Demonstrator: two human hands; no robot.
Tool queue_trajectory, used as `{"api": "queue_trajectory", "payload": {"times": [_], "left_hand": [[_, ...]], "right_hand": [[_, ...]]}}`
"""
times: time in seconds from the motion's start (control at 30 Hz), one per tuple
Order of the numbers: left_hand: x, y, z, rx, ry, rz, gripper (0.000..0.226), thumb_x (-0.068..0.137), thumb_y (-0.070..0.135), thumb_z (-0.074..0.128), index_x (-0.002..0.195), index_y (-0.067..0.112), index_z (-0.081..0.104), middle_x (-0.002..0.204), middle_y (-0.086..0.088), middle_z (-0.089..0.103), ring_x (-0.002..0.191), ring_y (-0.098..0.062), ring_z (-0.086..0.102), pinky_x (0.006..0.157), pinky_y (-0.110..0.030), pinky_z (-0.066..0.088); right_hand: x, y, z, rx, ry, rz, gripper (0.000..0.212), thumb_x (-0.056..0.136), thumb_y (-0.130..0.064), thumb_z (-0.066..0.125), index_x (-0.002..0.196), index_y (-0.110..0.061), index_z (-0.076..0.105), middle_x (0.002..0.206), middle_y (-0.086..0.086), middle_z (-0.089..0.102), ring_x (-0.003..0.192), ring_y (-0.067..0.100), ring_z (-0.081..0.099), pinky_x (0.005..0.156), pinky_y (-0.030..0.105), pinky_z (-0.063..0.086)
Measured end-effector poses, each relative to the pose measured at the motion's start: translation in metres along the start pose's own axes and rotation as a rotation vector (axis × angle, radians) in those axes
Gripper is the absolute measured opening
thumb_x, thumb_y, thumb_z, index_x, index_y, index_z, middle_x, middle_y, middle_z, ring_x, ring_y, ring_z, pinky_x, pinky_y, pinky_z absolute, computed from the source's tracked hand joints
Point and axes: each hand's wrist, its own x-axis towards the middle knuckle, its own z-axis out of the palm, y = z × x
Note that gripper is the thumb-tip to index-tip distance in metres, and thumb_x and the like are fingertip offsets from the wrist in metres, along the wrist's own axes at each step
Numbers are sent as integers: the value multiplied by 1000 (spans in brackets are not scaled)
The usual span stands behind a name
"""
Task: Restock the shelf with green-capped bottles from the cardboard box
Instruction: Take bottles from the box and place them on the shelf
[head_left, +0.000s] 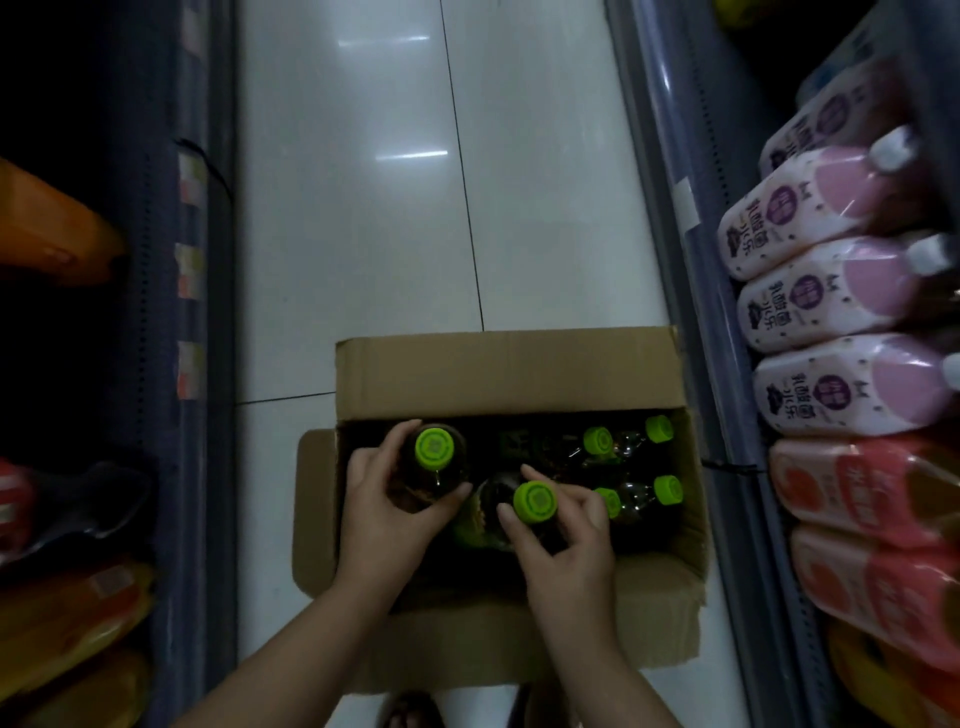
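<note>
Reaching into the cardboard box (509, 374) on the floor, left hand (384, 501) has its grip wrapped round one green-capped bottle (434, 448), right hand (563, 540) closed round a second bottle (535, 501), both upright inside

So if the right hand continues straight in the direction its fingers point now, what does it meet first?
The right hand already grips a green-capped bottle, with its fingers pointing up-left. Straight on, it would probably first meet the green-capped bottle held by the left hand, though depth is unclear.
</note>
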Motion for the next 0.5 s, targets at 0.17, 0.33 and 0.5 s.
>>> {"api": "queue_trajectory", "payload": {"times": [0.17,0.33,0.5], "left_hand": [[-32,52,-34,27,33,68,71,62,28,86,118,50,50,102,5,45,98,0,54,83,-7,44],[-70,124,-71,23,1,213,65,55,52,75,115,56,50,100,5,48,97,3,53,82,-4,40],[-111,201,-100,-2,-122,294,73,52,52,77,120,38,56,105,-5,51,104,-9,53,87,-16,44]], "right_hand": [[-18,-70,-39,71,-149,-106,30,73,-30,72,97,-47,68,123,-13,48,115,-7,48,90,9,43],[-39,-140,-91,224,-194,-177,25,78,-24,69,101,-34,67,120,-8,64,119,11,57,99,29,45],[-82,-212,-162,297,-152,-253,27,79,-18,65,103,-28,68,110,-6,69,108,9,63,88,18,49]]}}
